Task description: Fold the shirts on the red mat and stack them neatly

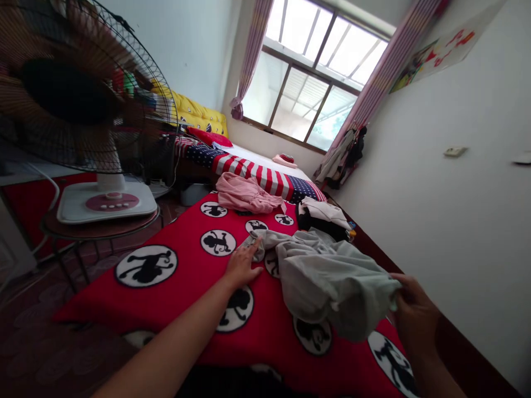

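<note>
A crumpled grey-green garment [327,271] stretches across the red cloth with black-and-white round prints [186,287]. My right hand [415,312] is closed on the garment's near right end and holds it up off the cloth. At the far left end, my left hand [243,265] rests on the red cloth, its fingertips touching a narrow part of the garment. Its thumb is spread away from the fingers. Folds hide the garment's exact shape.
Beyond lie a pink garment [249,193] and a pile of white and black clothes [326,215]. A fan [108,202] stands on a round stool at left. Further back is a bed with a stars-and-stripes cover [257,171]. A white wall [456,210] bounds the right.
</note>
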A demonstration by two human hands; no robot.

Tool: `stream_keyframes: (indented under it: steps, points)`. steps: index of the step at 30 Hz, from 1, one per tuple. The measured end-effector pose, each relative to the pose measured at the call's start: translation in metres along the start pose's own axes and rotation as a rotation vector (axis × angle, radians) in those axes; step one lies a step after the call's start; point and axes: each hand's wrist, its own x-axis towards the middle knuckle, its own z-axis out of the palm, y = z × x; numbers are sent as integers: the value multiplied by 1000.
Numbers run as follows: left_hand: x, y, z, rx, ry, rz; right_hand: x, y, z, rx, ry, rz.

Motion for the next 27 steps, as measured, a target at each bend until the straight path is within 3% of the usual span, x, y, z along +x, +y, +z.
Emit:
stream_keyframes:
  steps: [1,4,5,7,10,12,14,17,20,23,27]
  points:
    - [0,1,1,35,-5,1,-4,18,-9,-23,-80,95]
    - [0,2,3,68,10,33,-18,63,-20,-53,-569,270]
    - [0,2,4,68,15,47,-22,71,-20,-80,-660,295]
    - [1,3,5,71,12,67,-24,76,-17,-159,-619,302]
    - [1,4,6,84,-18,59,-20,59,-6,-260,-286,197]
    - [1,6,5,80,-50,54,-16,36,7,-249,-151,103]
    - [1,9,4,57,-70,55,-16,9,28,-168,-222,41]
    - [0,11,0,-37,-37,6,-25,-24,69,-142,-537,-40]
    - [3,5,-4,-318,148,-164,-38,-38,114,-356,-701,-128]
    - [6,-3,-8,-538,333,-315,-36,-40,151,-456,-764,-127]
    - [11,-9,-11,-751,461,-393,7,-63,172,-352,-671,-166]
